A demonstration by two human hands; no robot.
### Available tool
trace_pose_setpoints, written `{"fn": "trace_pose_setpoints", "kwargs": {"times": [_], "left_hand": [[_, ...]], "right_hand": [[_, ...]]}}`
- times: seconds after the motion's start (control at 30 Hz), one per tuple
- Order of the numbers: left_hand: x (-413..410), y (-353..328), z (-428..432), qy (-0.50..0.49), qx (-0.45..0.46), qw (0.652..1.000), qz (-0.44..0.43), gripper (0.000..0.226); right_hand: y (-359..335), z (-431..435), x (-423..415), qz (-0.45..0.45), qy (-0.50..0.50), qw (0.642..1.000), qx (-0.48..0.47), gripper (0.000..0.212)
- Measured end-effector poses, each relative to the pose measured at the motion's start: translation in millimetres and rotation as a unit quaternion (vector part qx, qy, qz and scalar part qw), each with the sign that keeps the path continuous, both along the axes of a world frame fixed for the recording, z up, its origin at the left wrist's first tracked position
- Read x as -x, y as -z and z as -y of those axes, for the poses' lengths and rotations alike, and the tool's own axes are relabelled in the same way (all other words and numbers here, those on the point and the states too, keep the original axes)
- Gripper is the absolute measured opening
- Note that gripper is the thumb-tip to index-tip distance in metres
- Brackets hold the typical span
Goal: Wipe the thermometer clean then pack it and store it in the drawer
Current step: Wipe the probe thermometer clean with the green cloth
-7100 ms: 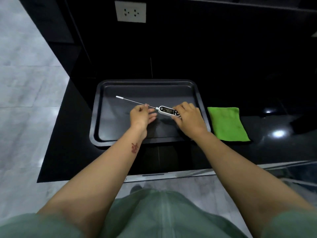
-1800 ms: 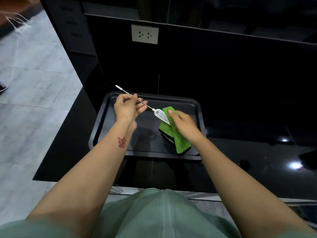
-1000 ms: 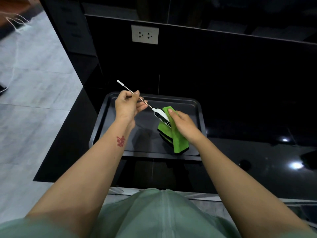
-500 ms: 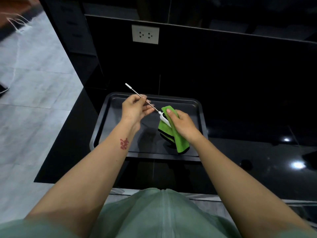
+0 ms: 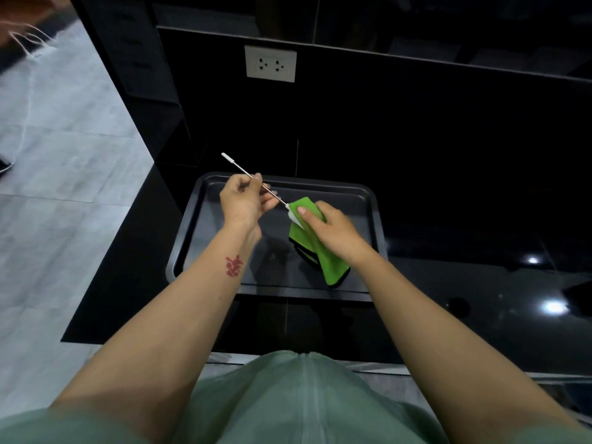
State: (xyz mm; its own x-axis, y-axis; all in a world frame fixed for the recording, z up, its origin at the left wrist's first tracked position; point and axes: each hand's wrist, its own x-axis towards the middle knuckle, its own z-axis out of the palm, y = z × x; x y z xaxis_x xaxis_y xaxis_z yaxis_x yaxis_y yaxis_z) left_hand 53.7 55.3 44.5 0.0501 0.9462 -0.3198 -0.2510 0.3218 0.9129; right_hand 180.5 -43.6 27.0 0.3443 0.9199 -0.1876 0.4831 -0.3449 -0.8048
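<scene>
Head view: a glossy black table was seen below a dark wall, and a dark rectangular baking tray was set on it near the front edge. A white wall socket was mounted on the wall above the tray. A green microfibre cloth with black edging was gripped over the tray's right half by the right hand, thumb and fingers curled round it, and was folded over the white body of the probe thermometer. The thermometer was held in the air above the tray, its thin metal probe pinched by the left hand, the white-capped tip pointing up and away to the left.
</scene>
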Motion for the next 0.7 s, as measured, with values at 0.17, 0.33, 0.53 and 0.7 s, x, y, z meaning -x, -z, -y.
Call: {"fn": "trace_pose_setpoints", "kwargs": {"times": [0.17, 0.33, 0.53, 0.7], "left_hand": [[11.5, -6.3, -12.6, -0.045, 0.010, 0.999, 0.021, 0.025], [4.1, -3.2, -3.1, 0.010, 0.000, 1.000, 0.002, 0.024], [7.2, -10.4, -5.1, -0.015, 0.021, 0.999, 0.038, 0.025], [4.2, -0.8, 4.3, 0.050, 0.021, 0.998, -0.015, 0.006]], "right_hand": [[2.0, 8.2, -10.5, 0.012, -0.006, 1.000, -0.001, 0.032], [-5.7, 2.9, -1.7, 0.038, -0.017, 0.999, -0.006, 0.039], [-5.5, 4.1, -6.8, -0.049, 0.044, 0.998, -0.018, 0.039], [2.5, 7.3, -9.2, -0.094, 0.079, 0.992, -0.029, 0.040]]}}
